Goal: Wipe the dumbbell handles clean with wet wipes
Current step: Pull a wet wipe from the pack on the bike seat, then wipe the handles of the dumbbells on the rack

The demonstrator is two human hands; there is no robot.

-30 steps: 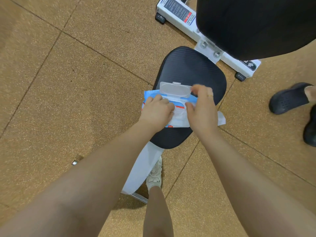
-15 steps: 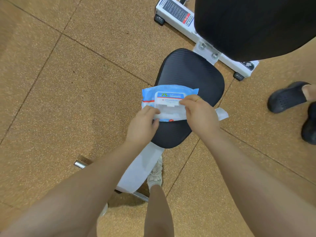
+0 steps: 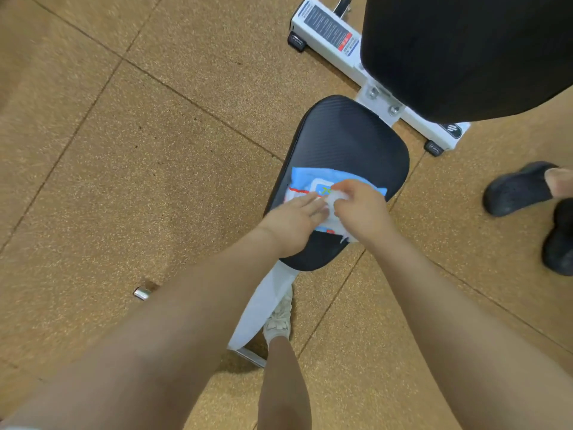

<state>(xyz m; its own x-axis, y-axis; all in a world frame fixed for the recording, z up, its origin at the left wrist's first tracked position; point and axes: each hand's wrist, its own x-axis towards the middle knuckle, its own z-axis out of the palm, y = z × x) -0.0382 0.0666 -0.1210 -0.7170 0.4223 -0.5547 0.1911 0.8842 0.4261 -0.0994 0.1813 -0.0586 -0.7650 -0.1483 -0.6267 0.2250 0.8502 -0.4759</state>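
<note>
On the black seat pad, under both hands: the wet-wipe pack — blue and white, lying flat, its far edge showing beyond the fingertips.

Left hand: we read the fingers as straight and laid flat, pressing down on the near left part of the pack; they curl round nothing.

Right hand: fingers bunched, pinching a white wipe just at the fingertips, above the middle of the pack. A loose white edge also shows under the heel of this hand; we cannot tell whether it is the same sheet.

Pack lid: hidden behind the right fingers — we cannot tell how it stands.

Dumbbell: not in view, so we can say nothing about its handles.

Handling, wipe: we judge it light, limp and damp, likely to cling to the next sheet and to tear if snatched. Best held by one free corner, between thumb and fingertips.

Handling, pack: soft-sided and light; we expect it to lift with the sheet unless the flat left fingers hold it down beside the opening.

Handling, seat pad: smooth padded surface, so the pack may slide.

Bystander: dark shoes well to the right of the right hand.

Task stage, our judgement: a wipe is being fetched; no wiping done yet.
</note>
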